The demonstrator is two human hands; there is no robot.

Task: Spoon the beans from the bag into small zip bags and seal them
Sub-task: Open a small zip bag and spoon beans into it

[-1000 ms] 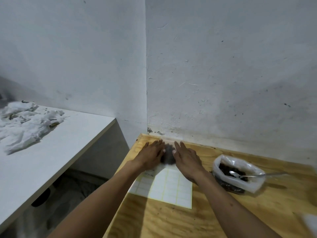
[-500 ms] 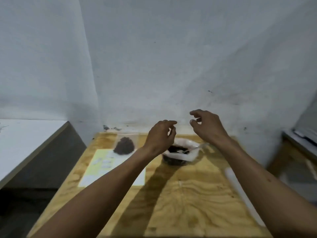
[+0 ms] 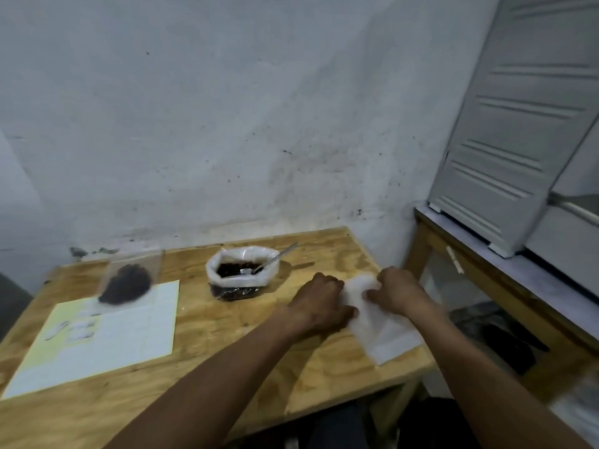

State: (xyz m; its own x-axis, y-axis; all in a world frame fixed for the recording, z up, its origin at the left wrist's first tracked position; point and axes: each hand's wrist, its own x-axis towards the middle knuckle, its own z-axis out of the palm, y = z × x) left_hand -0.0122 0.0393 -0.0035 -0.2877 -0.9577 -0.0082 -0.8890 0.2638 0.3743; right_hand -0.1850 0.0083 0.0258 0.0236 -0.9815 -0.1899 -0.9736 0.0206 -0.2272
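Observation:
An open white plastic bag of dark beans [image 3: 241, 273] stands at the back middle of the wooden table [image 3: 227, 351], with a metal spoon [image 3: 272, 259] resting in it. A small clear zip bag filled with beans [image 3: 129, 280] lies at the back left, partly on a label sheet. At the table's right edge lies a stack of clear empty zip bags [image 3: 379, 325]. My left hand [image 3: 319, 303] rests on its left side with fingers curled at the edge. My right hand [image 3: 400, 291] grips its upper end.
A white sheet of labels [image 3: 107, 335] lies on the table's left. A white wall runs behind the table. To the right stands a second wooden table [image 3: 486, 277] carrying a white louvred cabinet [image 3: 518, 124]. Dark items lie on the floor underneath.
Both hands left the filled zip bag at the back left, swung across above the bean bag, and came down on the stack of empty bags at the right. My view turned right.

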